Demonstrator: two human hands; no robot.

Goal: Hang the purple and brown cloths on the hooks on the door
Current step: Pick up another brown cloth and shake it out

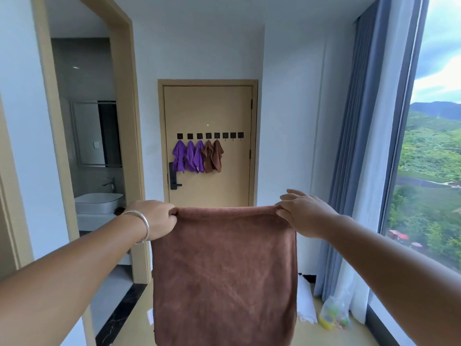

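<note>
Nearest the camera, a brown cloth (224, 273) hangs spread between two outstretched arms. The left hand (152, 219), a silver bangle (143, 226) on its wrist, grips the cloth's upper left corner with curled fingers; the right hand (303, 213) pinches the upper right corner, its remaining fingers extended. On the floor (349, 338) at right, beside the curtain (359, 146), lies a plastic bag (333, 314). Beyond stands the door (224, 108), bearing a row of eight black hooks (225, 135). Three purple cloths (188, 156) hang from the leftmost hooks, then what appear to be two brown cloths (212, 156); the three rightmost hooks are bare. At left, a doorway reveals a washbasin (98, 202).
</note>
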